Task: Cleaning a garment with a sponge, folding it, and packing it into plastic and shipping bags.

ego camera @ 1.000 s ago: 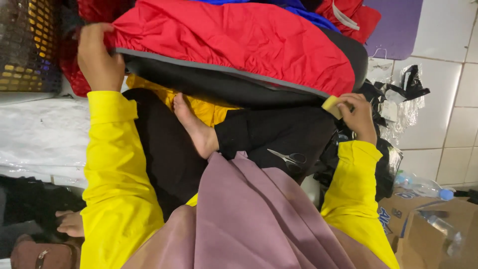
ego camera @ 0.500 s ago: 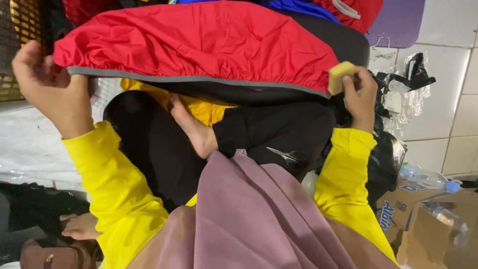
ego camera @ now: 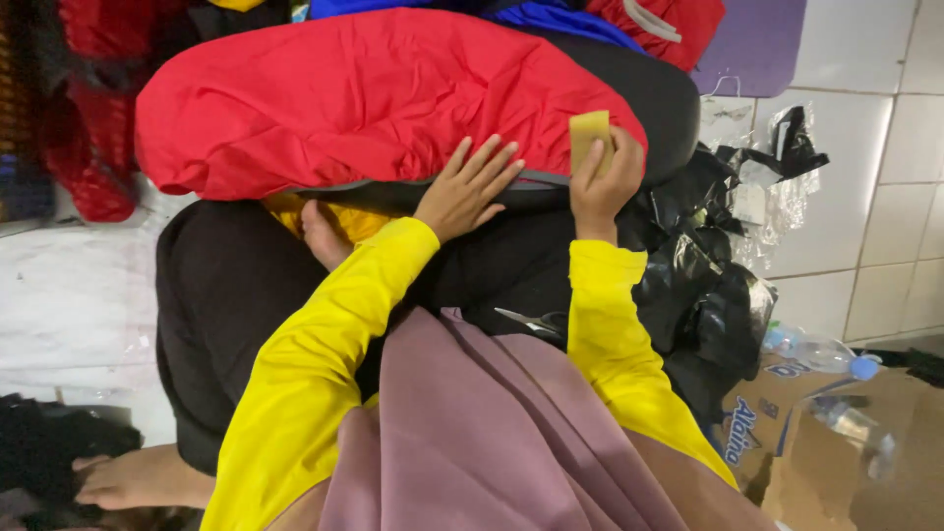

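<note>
Person seated on floor, red jacket [ego camera: 374,98] spread across lap. Left hand [ego camera: 464,189] lies flat, fingers spread, on jacket's near hem. Right hand [ego camera: 602,177] pinches small yellow piece [ego camera: 588,131], possibly chalk, against hem. Scissors [ego camera: 531,321] on lap, untouched; marking apparently underway.

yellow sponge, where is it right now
In the head view the yellow sponge is pinched in the right hand, against the red fabric's right edge, beside the left hand.
</note>
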